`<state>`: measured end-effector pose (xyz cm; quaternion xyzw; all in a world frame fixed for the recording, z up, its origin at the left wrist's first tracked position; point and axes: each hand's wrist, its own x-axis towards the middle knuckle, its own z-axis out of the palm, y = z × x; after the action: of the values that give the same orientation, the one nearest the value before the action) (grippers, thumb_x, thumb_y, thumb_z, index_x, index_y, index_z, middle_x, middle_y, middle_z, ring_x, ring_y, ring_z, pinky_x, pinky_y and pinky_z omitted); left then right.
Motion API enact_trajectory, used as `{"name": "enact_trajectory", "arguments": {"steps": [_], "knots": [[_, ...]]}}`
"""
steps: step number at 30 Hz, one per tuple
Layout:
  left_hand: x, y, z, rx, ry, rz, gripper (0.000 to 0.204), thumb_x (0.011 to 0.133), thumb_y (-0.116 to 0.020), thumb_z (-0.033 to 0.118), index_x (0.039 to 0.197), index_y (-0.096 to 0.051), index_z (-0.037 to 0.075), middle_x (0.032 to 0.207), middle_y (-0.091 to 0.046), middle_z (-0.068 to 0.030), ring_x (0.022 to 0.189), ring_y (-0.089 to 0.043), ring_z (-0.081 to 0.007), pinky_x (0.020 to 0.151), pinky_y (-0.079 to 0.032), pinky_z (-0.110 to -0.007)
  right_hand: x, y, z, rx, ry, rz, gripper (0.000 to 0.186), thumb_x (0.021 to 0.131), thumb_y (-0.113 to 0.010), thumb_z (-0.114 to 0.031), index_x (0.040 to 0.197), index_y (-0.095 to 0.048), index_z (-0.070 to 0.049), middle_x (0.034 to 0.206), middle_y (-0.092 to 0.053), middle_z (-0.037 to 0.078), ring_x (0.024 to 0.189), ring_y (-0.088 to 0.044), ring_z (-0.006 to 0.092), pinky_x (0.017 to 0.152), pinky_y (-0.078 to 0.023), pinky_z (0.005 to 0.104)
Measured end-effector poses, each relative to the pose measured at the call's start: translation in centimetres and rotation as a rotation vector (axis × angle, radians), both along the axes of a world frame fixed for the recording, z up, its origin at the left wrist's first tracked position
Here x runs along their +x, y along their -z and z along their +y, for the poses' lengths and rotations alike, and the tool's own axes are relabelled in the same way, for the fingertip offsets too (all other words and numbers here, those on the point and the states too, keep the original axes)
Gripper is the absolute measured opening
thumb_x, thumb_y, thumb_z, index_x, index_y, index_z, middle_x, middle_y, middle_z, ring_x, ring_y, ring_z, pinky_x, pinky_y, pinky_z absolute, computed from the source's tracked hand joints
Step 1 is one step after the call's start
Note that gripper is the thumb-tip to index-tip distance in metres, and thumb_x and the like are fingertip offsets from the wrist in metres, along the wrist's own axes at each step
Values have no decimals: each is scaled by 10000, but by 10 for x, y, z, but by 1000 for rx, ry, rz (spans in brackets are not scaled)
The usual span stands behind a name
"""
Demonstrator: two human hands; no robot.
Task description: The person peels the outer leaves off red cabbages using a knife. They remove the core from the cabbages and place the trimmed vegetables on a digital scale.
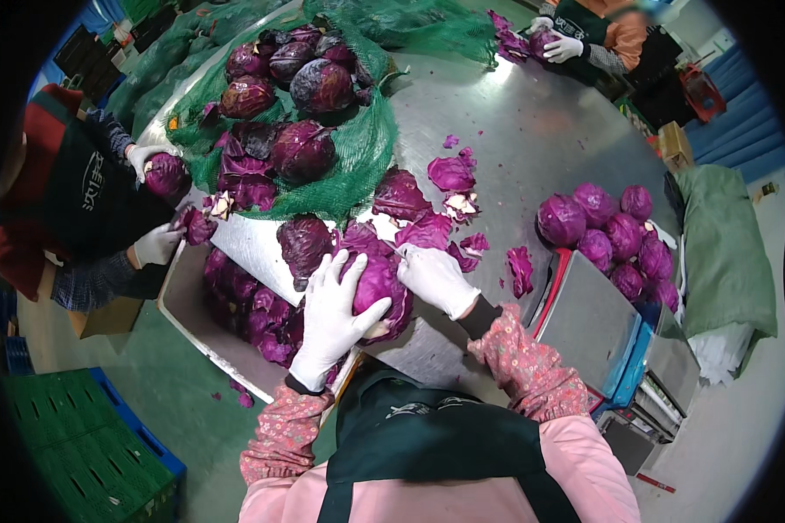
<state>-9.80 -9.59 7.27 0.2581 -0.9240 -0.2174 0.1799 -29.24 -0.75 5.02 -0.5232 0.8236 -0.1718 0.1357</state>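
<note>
White bin (189,288) just left of my left hand (331,318), which is spread wide, braced on the purple cabbage (392,301); cabbage sits between both hands; right hand (440,279) curled at its right edge, can't tell if gripping anything; loose leaf (520,270), then cabbage pile (622,235) further right

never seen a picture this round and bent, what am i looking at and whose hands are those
No robot here: this single picture comes from a wide fisheye camera on a person's head, looking down, so straight edges bend. That person's white-gloved left hand spreads over a purple cabbage; the right hand is curled at its upper right, any tool too small to tell. The metal table bears torn leaves, cabbages on green netting and, at right, another pile. One co-worker is at left, another at top right.
</note>
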Motion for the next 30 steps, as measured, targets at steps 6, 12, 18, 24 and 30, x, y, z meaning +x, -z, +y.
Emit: {"name": "enact_trajectory", "arguments": {"steps": [6,12,18,24,30], "knots": [[2,21,-15,312,-298,140,590,899,-670,434,1315,-565,30,1266,-550,-208,1168,-553,-368,998,-445,-454,-43,59,70,125,304,-13,221,891,-559,-218,1042,-647,-82,913,-707,188,842,-690,387,733,-538,504],[2,16,-8,348,-415,-20,489,997,-529,421,1350,-545,82,1250,-533,-221,1167,-535,-370,982,-432,-459,39,22,56,-151,150,-216,570,989,-547,-400,1490,-416,-159,797,-675,171,687,-675,355,616,-527,438],[-3,35,-11,283,-270,206,451,984,-569,286,1387,-536,87,1345,-538,-193,1259,-508,-354,1082,-369,-454,49,0,34,-308,35,10,587,994,-544,-412,1392,-485,16,866,-726,140,621,-689,309,543,-521,403],[-7,35,-19,468,-126,322,410,957,-591,175,1347,-565,50,1395,-510,-177,1324,-475,-327,1127,-347,-409,18,28,37,-150,-6,228,372,1016,-505,-317,1247,-611,-45,906,-735,107,614,-693,241,486,-521,381],[3,19,-21,183,-130,270,412,932,-575,104,1332,-552,11,1383,-520,-193,1323,-476,-339,1129,-347,-415,-5,23,27,-108,364,-497,604,923,-570,-577,1298,-537,-104,885,-689,232,846,-680,418,750,-509,495]]}}
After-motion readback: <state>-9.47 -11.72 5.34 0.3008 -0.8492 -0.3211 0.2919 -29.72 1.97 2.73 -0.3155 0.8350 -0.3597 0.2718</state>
